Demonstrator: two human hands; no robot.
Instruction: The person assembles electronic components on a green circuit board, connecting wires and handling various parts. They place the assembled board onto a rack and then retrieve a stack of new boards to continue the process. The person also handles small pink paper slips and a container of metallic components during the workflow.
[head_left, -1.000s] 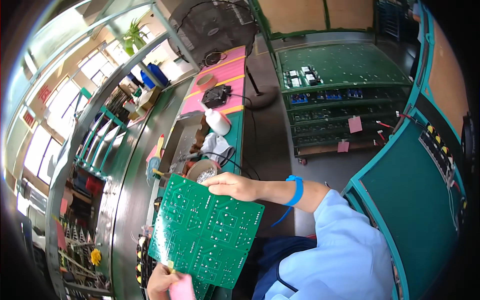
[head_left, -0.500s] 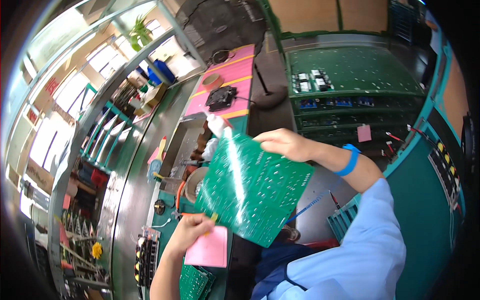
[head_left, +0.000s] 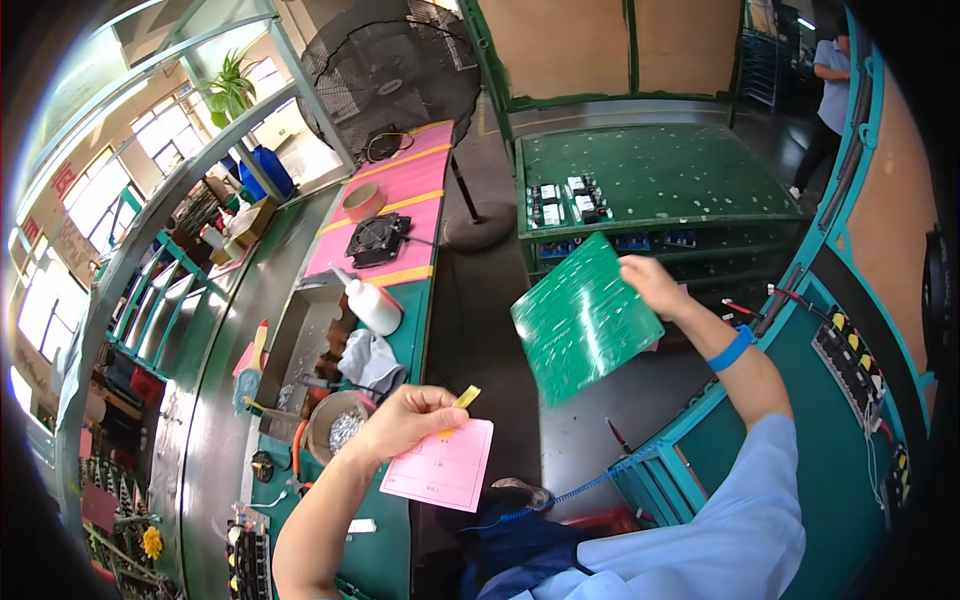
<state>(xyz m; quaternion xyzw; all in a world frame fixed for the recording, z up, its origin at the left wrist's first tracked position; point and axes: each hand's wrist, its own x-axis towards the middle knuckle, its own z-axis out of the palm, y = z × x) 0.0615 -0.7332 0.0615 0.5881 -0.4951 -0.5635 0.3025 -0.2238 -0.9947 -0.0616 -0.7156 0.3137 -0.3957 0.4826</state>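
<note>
Printed circuit board (head_left: 588, 320) blurs, far face hidden, long axis running 8-to-2 o'clock. Your right hand (head_left: 655, 285) pinches its edge; your left hand (head_left: 410, 424) pinches a pink card (head_left: 442, 470).

A lane of floor (head_left: 478, 330) is running between the green surface (head_left: 412, 318) and the green rack (head_left: 660, 170), with the round fan base (head_left: 480, 227) standing in its far end. A gap is showing between the pink card (head_left: 440, 468) and the circuit board (head_left: 585, 325), which is screening part of the rack's front. The bottle (head_left: 374, 306), grey cloth (head_left: 371, 362) and bowl (head_left: 316, 428) are blocking a low pass from the lane to the metal tray (head_left: 312, 335). A coiled blue cord (head_left: 590, 483) is slanting below the board.
</note>
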